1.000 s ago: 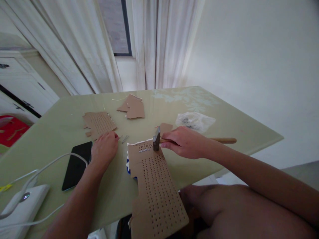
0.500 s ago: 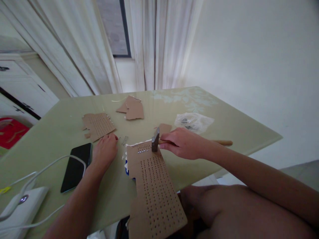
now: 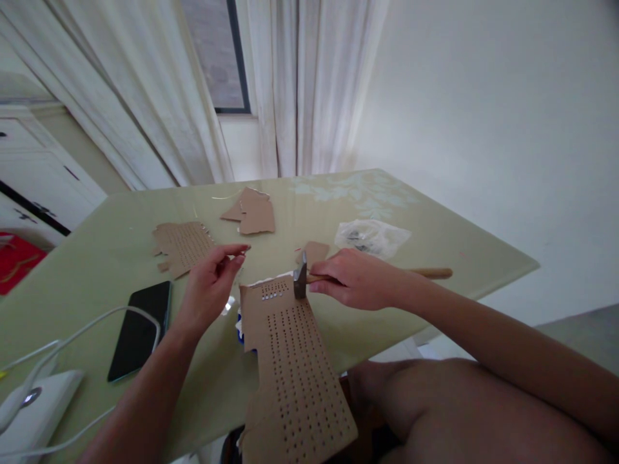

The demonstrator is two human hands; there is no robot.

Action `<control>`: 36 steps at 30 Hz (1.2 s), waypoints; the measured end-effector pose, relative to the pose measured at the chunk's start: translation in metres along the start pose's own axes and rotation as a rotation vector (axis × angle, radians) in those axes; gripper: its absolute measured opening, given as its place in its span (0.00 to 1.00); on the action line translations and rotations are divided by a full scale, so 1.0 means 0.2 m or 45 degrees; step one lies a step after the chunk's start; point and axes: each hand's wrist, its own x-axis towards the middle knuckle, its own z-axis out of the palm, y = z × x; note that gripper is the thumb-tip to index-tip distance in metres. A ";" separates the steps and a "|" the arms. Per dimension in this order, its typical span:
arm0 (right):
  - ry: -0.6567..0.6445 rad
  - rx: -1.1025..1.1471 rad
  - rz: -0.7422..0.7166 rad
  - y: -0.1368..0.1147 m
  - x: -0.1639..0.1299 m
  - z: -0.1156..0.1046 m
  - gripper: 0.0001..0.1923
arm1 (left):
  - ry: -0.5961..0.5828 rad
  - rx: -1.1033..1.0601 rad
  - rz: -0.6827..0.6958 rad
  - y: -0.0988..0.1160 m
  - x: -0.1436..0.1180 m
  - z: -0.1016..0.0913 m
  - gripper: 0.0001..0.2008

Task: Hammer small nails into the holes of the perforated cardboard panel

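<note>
A long brown cardboard sheet punched with close rows of small holes (image 3: 300,374) lies lengthwise, its far end over a pale green counter (image 3: 449,238) and its near end reaching past the counter's edge. Its far and upper left edges look white and ragged, its left side is notched, and a short row of silvery dots crosses the far end. A grey metal-headed hammer with a pale wooden handle (image 3: 300,283) is held with its head upright at the sheet's far right corner, handle pointing right; contact is unclear. A tiny thin dark piece (image 3: 247,249) is pinched just beyond the far left corner, its details too small to tell.
</note>
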 end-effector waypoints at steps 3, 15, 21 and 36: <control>0.009 -0.007 -0.010 -0.01 0.00 -0.01 0.15 | -0.084 -0.256 0.034 0.12 -0.07 0.02 0.13; 0.013 -0.084 0.002 -0.02 0.00 -0.01 0.14 | -0.317 -0.062 0.119 0.23 -0.14 0.06 0.11; 0.017 -0.065 -0.009 -0.02 0.00 -0.02 0.14 | -0.339 -0.028 0.149 0.22 -0.14 0.06 0.11; 0.013 -0.050 0.009 -0.03 0.00 -0.02 0.13 | -0.339 0.006 0.191 0.24 -0.14 0.05 0.10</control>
